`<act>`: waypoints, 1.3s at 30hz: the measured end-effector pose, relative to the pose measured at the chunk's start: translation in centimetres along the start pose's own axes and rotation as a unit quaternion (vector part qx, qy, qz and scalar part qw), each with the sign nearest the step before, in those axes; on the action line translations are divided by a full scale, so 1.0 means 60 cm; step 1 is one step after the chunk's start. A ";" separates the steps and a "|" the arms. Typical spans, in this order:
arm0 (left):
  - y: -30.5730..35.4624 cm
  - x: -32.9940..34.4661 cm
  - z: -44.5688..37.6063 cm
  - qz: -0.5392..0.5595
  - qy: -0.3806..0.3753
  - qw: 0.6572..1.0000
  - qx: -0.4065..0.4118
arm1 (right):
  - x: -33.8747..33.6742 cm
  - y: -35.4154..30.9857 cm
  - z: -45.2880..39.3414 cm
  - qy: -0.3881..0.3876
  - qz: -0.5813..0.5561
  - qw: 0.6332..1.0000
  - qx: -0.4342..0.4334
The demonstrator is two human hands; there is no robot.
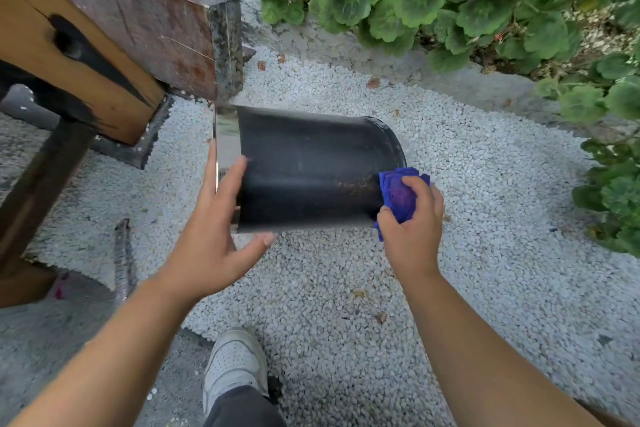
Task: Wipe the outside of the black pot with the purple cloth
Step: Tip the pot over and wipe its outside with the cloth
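The black pot (311, 166) is held on its side above white gravel, its shiny rim to the left and its base to the right. A brownish smear marks its lower right wall. My left hand (218, 218) grips the rim end, fingers spread over the edge and thumb under the wall. My right hand (412, 222) is closed on the folded purple cloth (398, 194), which presses against the pot's wall near the base. The inside of the pot is hidden.
A heavy wooden bench or table corner (138, 28) juts in from the upper left, close to the pot's rim. Green leafy plants (467, 0) border the gravel (485, 218) at top and right. My white shoe (235, 364) stands below the pot.
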State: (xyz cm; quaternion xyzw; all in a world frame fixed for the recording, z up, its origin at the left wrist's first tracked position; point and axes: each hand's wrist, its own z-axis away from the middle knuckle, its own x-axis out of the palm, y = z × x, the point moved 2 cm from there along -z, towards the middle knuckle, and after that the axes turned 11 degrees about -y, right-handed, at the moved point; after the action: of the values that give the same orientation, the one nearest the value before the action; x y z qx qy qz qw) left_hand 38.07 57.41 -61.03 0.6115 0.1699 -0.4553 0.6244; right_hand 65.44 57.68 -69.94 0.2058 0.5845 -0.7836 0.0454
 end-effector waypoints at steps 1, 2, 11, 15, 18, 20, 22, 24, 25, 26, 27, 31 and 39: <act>0.001 0.012 0.002 -0.012 0.030 0.999 -0.009 | 0.001 -0.004 -0.002 -0.004 0.006 1.000 -0.004; 0.006 0.016 -0.003 -0.018 0.053 0.998 -0.012 | -0.002 -0.011 -0.006 -0.006 0.012 1.000 -0.010; 0.030 -0.116 -0.153 -0.068 0.044 0.995 -0.054 | -0.042 -0.122 -0.088 -0.045 0.079 0.996 -0.023; 0.025 -0.123 -0.190 -0.101 0.041 0.993 -0.048 | -0.040 -0.115 -0.103 -0.086 0.101 0.991 -0.005; 0.013 -0.106 -0.163 -0.125 0.048 0.990 0.034 | -0.043 -0.109 -0.109 -0.085 0.097 0.992 -0.011; 0.004 -0.079 -0.125 -0.100 0.070 0.991 0.062 | -0.043 -0.108 -0.111 -0.092 0.090 0.991 -0.025; 0.001 -0.059 -0.102 -0.103 0.104 0.988 0.039 | -0.042 -0.108 -0.112 -0.105 0.090 0.990 -0.040; 0.001 -0.059 -0.113 -0.121 0.105 0.987 0.012 | -0.042 -0.109 -0.114 -0.112 0.095 0.988 -0.054; 0.002 -0.065 -0.127 -0.129 0.097 0.987 0.003 | -0.042 -0.108 -0.115 -0.113 0.097 0.987 -0.060; 0.004 -0.073 -0.143 -0.137 0.085 0.987 -0.005 | -0.043 -0.107 -0.115 -0.112 0.098 0.986 -0.068; 0.004 -0.082 -0.160 -0.145 0.073 0.987 -0.011 | -0.044 -0.103 -0.113 -0.107 0.097 0.987 -0.075; 0.007 -0.106 -0.212 -0.168 0.029 0.985 -0.038 | -0.029 -0.080 -0.085 -0.069 0.087 0.987 -0.113; 0.009 -0.109 -0.223 -0.169 0.009 0.985 0.013 | 0.008 -0.027 -0.018 -0.014 0.141 0.975 -0.172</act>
State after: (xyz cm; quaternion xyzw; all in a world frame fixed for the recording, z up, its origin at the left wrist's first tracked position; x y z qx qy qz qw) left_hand 39.65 71.98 -58.31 0.5860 0.2707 -0.5510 0.5289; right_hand 64.78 59.30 -68.94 0.2638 0.6752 -0.6597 0.1983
